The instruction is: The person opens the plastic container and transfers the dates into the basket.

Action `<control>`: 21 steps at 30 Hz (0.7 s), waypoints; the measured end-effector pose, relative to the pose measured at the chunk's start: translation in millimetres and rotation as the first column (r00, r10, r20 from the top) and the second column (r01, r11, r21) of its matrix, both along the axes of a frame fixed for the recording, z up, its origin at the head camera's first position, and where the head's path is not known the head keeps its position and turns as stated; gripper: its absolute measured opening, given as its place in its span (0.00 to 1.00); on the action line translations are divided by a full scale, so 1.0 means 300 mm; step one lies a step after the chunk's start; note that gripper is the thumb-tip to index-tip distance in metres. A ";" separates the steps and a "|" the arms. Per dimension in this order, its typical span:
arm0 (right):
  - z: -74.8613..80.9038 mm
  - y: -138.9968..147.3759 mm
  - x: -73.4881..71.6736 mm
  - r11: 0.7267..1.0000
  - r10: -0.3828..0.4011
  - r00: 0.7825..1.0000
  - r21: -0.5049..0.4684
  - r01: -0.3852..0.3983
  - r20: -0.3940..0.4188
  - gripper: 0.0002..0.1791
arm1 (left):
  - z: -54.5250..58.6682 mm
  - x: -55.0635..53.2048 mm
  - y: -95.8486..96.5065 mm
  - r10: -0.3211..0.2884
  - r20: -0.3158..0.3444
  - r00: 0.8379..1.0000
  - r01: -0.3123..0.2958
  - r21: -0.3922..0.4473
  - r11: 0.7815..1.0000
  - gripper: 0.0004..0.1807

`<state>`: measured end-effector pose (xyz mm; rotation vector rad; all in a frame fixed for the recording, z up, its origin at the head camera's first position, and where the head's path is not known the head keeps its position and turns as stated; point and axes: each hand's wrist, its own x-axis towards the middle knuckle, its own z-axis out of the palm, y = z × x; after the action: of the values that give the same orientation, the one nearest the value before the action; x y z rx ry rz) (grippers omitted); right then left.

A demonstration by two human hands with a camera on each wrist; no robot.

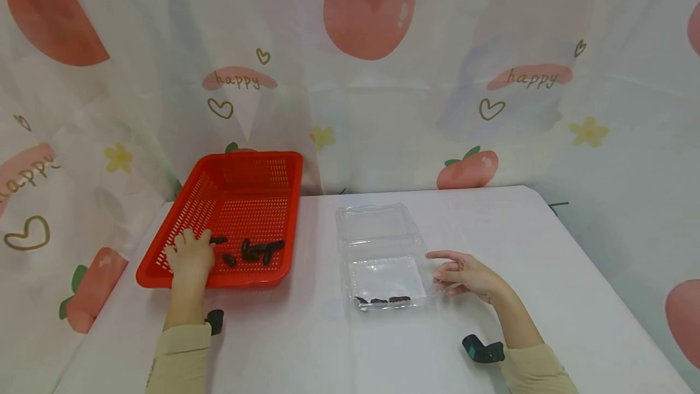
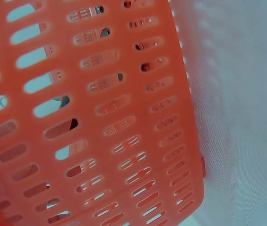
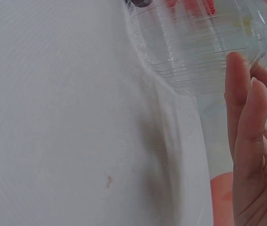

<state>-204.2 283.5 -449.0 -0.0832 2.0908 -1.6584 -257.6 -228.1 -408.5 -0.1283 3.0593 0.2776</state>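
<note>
Dark pieces [image 1: 267, 257] lie in the red basket [image 1: 296, 217], left of the frame, one close by the left hand [image 1: 189, 252]; its fingers reach down inside, and whether they grasp anything I cannot tell. At right, the right hand [image 1: 465, 273] has fingers loosely parted beside the clear box [image 1: 385, 275]; contact is unclear. More pieces line the box's lower edge. Picking from the basket seems in hand; next likely calls for a secure pinch, then carrying rightward.
</note>
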 end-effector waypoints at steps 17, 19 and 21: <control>-0.003 0.001 -0.003 1.000 -0.001 1.000 -0.002 0.001 0.001 0.33 | 0.007 -0.007 0.045 -0.045 -0.120 0.992 0.045 0.001 0.999 0.20; -0.003 0.002 -0.002 1.000 -0.002 1.000 -0.004 0.002 0.004 0.33 | 0.016 0.000 0.077 -0.067 -0.161 0.985 0.067 -0.006 0.998 0.20; -0.003 0.002 -0.002 1.000 -0.003 1.000 -0.010 0.003 0.009 0.33 | 0.027 0.010 0.115 -0.093 -0.209 0.973 0.093 -0.010 0.996 0.20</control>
<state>-204.7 284.1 -450.0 -0.0761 2.0768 -1.6683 -254.7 -193.7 -400.4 0.0483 3.2617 0.3028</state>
